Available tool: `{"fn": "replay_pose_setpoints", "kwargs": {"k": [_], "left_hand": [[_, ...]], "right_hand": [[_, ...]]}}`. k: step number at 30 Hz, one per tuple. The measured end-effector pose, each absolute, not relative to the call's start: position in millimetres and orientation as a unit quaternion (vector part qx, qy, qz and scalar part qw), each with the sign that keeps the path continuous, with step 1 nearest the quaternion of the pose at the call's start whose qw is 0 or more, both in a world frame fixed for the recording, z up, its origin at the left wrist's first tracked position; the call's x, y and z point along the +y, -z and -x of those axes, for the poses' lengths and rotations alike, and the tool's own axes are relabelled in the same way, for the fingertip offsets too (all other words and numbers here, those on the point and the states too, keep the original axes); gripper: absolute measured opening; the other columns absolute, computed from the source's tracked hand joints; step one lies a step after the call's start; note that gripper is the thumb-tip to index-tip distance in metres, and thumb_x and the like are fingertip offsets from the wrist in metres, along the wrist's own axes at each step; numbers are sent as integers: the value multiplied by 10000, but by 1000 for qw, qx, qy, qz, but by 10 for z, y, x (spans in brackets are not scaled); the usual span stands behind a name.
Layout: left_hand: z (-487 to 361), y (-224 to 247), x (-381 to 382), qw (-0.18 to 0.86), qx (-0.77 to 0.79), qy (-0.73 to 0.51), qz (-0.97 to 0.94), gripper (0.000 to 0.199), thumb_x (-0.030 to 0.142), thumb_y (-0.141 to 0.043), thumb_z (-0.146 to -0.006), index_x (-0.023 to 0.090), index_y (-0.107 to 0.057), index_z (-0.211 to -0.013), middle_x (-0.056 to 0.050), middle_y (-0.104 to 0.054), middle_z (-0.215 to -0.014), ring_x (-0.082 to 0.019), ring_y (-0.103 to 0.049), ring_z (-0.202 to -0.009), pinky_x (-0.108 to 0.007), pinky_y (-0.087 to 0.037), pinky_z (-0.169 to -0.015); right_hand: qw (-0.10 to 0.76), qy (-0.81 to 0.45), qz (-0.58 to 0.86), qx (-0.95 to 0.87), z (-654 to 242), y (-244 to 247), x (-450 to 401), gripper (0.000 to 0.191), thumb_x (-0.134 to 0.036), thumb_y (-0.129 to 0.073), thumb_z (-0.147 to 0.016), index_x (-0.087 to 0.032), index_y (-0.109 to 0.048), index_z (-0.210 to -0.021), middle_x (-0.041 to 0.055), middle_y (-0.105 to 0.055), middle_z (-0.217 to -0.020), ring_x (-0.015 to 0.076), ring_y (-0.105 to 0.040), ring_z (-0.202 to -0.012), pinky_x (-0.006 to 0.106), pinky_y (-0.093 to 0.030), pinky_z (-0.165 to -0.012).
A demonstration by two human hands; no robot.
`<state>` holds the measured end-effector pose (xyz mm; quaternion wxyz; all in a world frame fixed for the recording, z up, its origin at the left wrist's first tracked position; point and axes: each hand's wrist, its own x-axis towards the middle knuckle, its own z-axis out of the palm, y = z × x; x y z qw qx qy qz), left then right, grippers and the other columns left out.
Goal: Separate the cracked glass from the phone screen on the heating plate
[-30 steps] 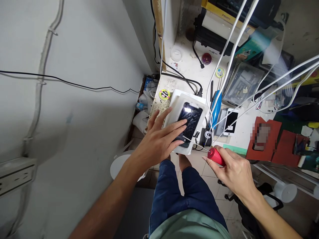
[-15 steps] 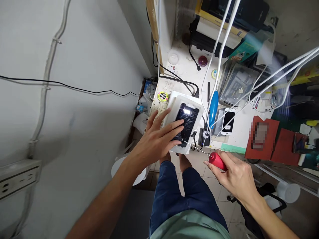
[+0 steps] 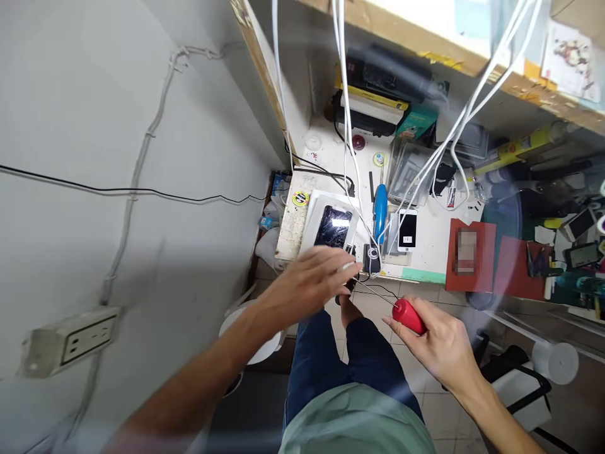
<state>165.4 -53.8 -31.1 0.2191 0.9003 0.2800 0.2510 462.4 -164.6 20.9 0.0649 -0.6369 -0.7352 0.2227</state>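
The red-handled tool (image 3: 409, 316) is gripped in my right hand (image 3: 439, 337), its thin metal shaft pointing left towards my other hand. My left hand (image 3: 309, 284) is at the near edge of a white tray (image 3: 312, 233), its fingers bent near the shaft's tip; what they hold, if anything, is too small and blurred to tell. A black phone with a cracked, shiny screen (image 3: 333, 228) lies on the tray, just beyond my left fingers, its lower end partly covered.
On the white table (image 3: 290, 243) lie a blue tool (image 3: 380, 213), a small black box (image 3: 372, 259), a white phone (image 3: 407, 230) and red mats (image 3: 472, 277). White cables (image 3: 347, 113) hang in front. A shelf (image 3: 416, 47) is overhead.
My left hand has come off the phone's screen, down to its near end by the shaft's tip. My right hand still grips the red tool. The view has shifted, showing the shelf above.
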Motion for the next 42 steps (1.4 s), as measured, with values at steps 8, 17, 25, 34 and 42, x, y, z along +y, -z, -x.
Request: {"fn": "replay_pose_setpoints", "kwargs": {"k": [8,17,25,34,42], "left_hand": [[-1731,-122,-1105,296,247,-225,-895,188,57,-505,-1033,172,-648,-992,0,-697,-788,-149,-599,-695,-346,-433,-665],[-1331,-203,-1719,388,380,-298,-785,284,49,-463,-934,213,-687,-992,-7,-769,-770,-151,-693,-624,-318,-452,-577],[-889,470,-946,372,654,-259,-606,452,360,-385,-1142,214,-722,-878,29,-751,-661,-123,-689,-509,-246,-552,-610],[-1239,1396,-401,335,659,-266,-619,386,255,-485,-1075,165,-750,-1340,-101,-778,-1301,-228,-740,-1149,-367,-583,-1050],[-1225,1447,-398,314,668,-349,-578,368,249,-493,-1067,163,-790,-1267,-54,-830,-944,-171,-756,-847,-305,-636,-894]], "right_hand": [[50,-214,524,-823,-4778,-537,-1985,316,-437,-660,-1084,-187,-666,-1278,-5,-612,-791,161,-607,-657,294,-459,-639],[77,-169,473,-861,-4882,-579,-2225,293,-368,-598,-1099,-181,-719,-1288,68,-725,-867,195,-720,-716,304,-554,-626],[117,-255,558,-781,-4842,-179,-2152,283,-433,-749,-1020,-203,-694,-1176,27,-737,-859,159,-715,-637,247,-605,-625],[133,-295,567,-757,-4619,319,-2179,308,-494,-741,-1016,-227,-677,-1155,39,-759,-883,165,-727,-631,216,-592,-572],[149,-289,565,-758,-4713,501,-2290,302,-506,-736,-1017,-227,-699,-1127,43,-767,-869,152,-721,-629,192,-580,-590]]}}
